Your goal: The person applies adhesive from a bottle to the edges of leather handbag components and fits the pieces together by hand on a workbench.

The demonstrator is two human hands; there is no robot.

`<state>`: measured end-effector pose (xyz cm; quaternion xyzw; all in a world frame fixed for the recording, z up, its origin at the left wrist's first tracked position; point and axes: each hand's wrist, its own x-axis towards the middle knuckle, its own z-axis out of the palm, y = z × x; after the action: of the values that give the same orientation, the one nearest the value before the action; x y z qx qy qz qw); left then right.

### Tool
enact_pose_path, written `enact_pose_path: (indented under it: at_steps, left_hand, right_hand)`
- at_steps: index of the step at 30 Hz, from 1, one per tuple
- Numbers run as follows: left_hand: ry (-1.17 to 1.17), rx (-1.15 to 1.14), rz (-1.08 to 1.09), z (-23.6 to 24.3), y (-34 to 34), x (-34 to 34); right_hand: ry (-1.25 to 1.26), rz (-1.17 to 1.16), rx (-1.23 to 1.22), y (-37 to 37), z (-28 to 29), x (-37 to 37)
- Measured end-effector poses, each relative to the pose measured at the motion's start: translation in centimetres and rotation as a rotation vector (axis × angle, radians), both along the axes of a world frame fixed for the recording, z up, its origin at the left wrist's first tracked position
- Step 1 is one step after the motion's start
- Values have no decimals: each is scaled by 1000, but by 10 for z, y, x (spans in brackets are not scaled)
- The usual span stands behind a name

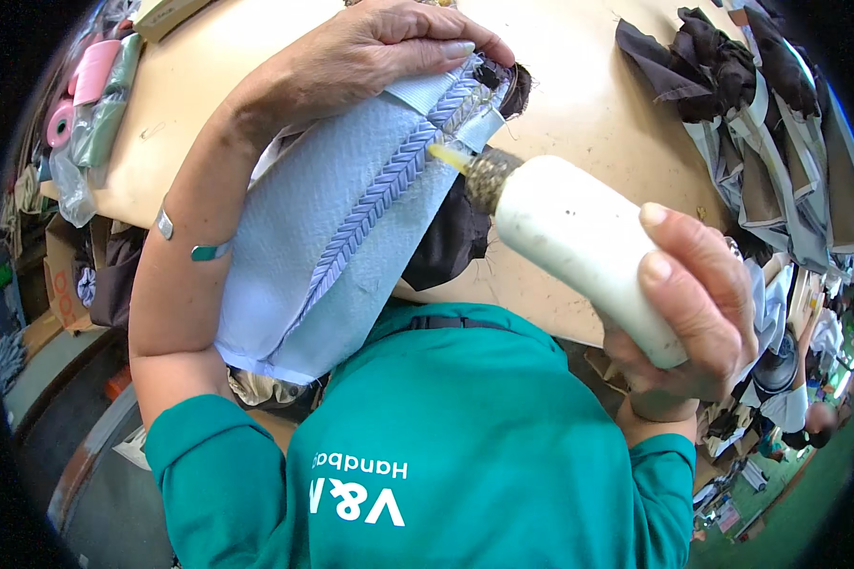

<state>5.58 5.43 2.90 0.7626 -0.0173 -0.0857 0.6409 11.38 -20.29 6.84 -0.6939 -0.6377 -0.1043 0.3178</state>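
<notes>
My right hand is closed around a white squeeze bottle with a grimy collar and a yellow nozzle. The bottle is tilted, and its nozzle tip points left at the seam of a light-blue fabric piece, touching or nearly touching it. A pleated, braid-like band runs down this piece, with loose threads at its top end. My left hand is bent over the top edge, thumb on the near side, gripping the piece. Dark brown fabric hangs out behind it. The left fingertips are partly hidden.
A pale tabletop lies beneath. Pink and green thread spools in plastic stand at the left. Dark and grey fabric pieces are heaped at the right. A cardboard box is below the table at left. Another person is far right.
</notes>
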Motion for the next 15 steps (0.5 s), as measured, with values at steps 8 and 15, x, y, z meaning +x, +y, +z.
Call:
enact_pose_path:
  at_steps: [8,15]
  left_hand:
    - [-28,3,-25,-1,1,3]
    - [-27,18,-28,3,0,5]
  right_hand:
    - [-10,113,-69,4,-7,-18]
    - [-130,-101,62,3,3,5]
